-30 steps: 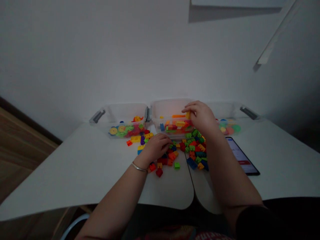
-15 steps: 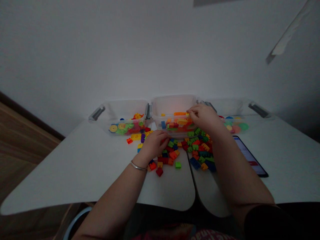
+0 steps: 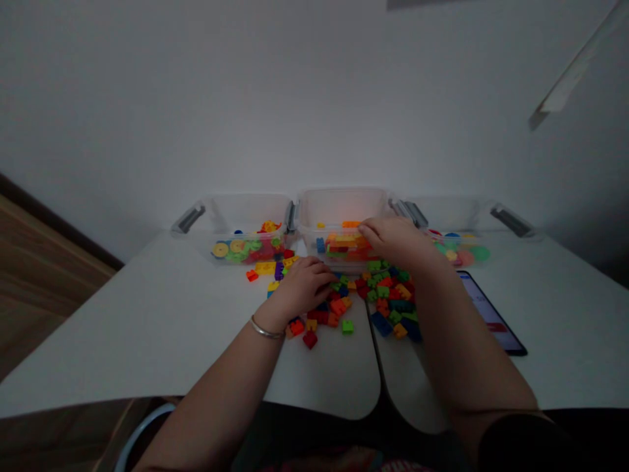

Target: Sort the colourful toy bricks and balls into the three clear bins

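Observation:
A heap of small coloured bricks (image 3: 378,298) lies on the white table (image 3: 162,328) in front of three clear bins. My left hand (image 3: 302,285), with a bangle at the wrist, rests curled on the left part of the heap; what its fingers hold is hidden. My right hand (image 3: 396,239) reaches into the middle bin (image 3: 339,203), fingers bent over the orange and yellow bricks inside. Whether it grips one I cannot make out.
The left bin (image 3: 236,210) holds round discs and bricks. A right bin (image 3: 462,216) holds pale discs. A phone (image 3: 489,314) with a lit screen lies right of the heap. Wall stands close behind the bins.
My right hand has lowered from the bin's rim into the middle bin, and the yellow brick at its fingertips no longer shows. The left hand stays on the heap. The camera shifted slightly.

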Demonstrator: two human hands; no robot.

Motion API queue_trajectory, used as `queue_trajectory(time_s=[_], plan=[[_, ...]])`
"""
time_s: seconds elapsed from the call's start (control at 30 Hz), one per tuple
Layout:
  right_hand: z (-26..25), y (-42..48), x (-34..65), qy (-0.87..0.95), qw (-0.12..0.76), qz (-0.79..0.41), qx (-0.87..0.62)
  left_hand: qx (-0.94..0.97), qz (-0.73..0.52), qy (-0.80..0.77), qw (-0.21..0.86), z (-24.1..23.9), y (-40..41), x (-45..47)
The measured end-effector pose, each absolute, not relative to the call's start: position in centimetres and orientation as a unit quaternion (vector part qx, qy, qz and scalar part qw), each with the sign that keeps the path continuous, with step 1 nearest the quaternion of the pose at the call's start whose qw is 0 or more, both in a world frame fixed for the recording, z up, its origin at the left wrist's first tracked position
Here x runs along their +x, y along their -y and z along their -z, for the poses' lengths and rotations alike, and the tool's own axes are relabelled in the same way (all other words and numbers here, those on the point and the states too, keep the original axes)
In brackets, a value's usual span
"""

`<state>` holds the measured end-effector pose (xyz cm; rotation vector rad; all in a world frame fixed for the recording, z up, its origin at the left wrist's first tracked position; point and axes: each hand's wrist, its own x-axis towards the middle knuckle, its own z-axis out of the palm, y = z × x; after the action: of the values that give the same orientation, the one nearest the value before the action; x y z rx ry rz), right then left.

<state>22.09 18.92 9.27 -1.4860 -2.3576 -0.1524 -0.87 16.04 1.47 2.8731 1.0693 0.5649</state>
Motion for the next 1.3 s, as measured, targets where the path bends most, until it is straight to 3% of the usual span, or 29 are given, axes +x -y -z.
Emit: queue_trajectory(time_s=[0.4, 0.77, 0.97, 1.13, 1.3], plan=[[-13.1, -15.3, 21.2, 0.824, 0.188, 0.069, -0.530, 0.916, -0.173, -0.360, -0.028, -0.9, -16.4, 0.2], [-12.8, -14.6, 19.4, 0.873, 0.202, 0.089, -0.435, 0.913, -0.183, -0.361, -0.043, -0.7, -16.6, 0.4], [-11.9, -14.0, 19.1, 0.892, 0.105, 0.002, -0.439, 0.901, -0.176, -0.386, -0.089, -0.7, -16.6, 0.4], [-10.1, -14.2, 18.1, 0.891, 0.003, 0.002, -0.454, 0.901, -0.164, -0.396, -0.066, -0.7, -16.4, 0.3], [-9.0, -14.4, 17.2, 0.890, -0.005, 0.009, -0.456, 0.889, -0.196, -0.414, -0.031, -0.3, -16.9, 0.0]])
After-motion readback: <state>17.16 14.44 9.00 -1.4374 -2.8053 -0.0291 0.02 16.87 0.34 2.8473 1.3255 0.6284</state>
